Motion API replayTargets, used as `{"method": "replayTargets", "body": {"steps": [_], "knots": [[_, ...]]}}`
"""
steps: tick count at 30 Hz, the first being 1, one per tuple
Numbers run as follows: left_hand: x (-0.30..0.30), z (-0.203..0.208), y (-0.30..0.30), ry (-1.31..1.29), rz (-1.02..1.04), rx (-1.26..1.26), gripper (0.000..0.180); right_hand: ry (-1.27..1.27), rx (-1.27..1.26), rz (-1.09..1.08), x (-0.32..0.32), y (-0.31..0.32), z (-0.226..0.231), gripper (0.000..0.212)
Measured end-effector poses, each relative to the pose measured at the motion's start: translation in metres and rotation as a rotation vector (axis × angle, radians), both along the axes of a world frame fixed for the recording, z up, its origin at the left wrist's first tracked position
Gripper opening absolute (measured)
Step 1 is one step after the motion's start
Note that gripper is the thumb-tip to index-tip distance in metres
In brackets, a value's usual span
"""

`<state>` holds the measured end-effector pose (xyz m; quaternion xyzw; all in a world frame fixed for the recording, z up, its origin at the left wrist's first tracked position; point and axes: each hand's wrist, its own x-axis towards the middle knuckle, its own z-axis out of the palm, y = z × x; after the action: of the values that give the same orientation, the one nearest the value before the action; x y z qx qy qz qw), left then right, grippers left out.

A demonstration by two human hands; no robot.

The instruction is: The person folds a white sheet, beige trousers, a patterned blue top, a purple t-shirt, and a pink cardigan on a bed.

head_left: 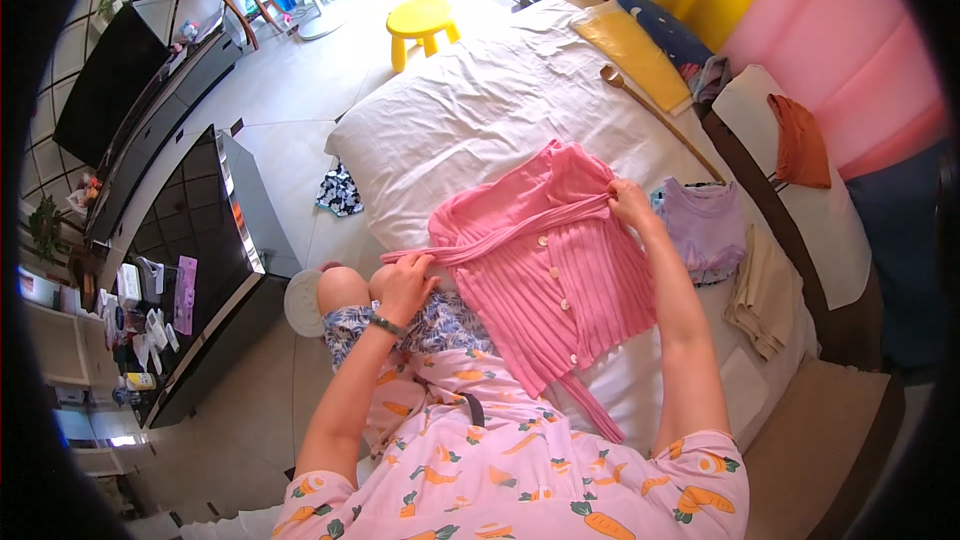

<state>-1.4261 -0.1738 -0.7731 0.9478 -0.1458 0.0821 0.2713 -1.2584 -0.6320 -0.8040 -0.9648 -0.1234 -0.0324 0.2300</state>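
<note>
A pink ribbed cardigan (600, 280) with pale buttons down its front lies spread on the white-covered bed or sofa (440, 130) in front of me. One of its sleeves stretches across it from right to left. Close to my knees, my left hand (405, 285) closes on the left end of that sleeve. At the cardigan's upper right side, my right hand (628, 203) pinches the pink knit near the sleeve's other end. Toward my lap hangs the other sleeve (590, 407).
Right of the cardigan lie a folded lilac top (700, 215) and beige folded clothing (760, 290). Beyond them is a long wooden stick (665, 125). A low black table (200, 240) with small items stands left; a yellow stool (420, 25) is farther off.
</note>
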Motion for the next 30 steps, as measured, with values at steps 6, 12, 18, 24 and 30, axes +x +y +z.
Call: {"method": "replayTargets", "body": {"steps": [6, 12, 18, 24, 30], "knots": [[0.030, -0.028, 0.010, 0.074, 0.005, 0.056, 0.015, 0.137, 0.018, -0.089, 0.002, 0.006, 0.002, 0.018], [0.038, 0.019, 0.021, 0.371, 0.145, -0.364, 0.011, 0.144, 0.004, -0.183, 0.004, 0.000, 0.003, 0.020], [0.036, 0.041, 0.059, 0.837, -0.065, -0.444, 0.036, 0.152, -0.057, -0.281, 0.001, 0.024, 0.017, 0.020], [0.022, 0.036, 0.062, 0.814, -0.047, -0.504, 0.032, -0.049, -0.107, -0.259, -0.013, 0.036, 0.023, 0.016], [0.044, 0.045, -0.044, 0.842, -0.078, -0.708, 0.035, -0.288, 0.229, -0.170, -0.079, 0.086, 0.044, 0.015]]}}
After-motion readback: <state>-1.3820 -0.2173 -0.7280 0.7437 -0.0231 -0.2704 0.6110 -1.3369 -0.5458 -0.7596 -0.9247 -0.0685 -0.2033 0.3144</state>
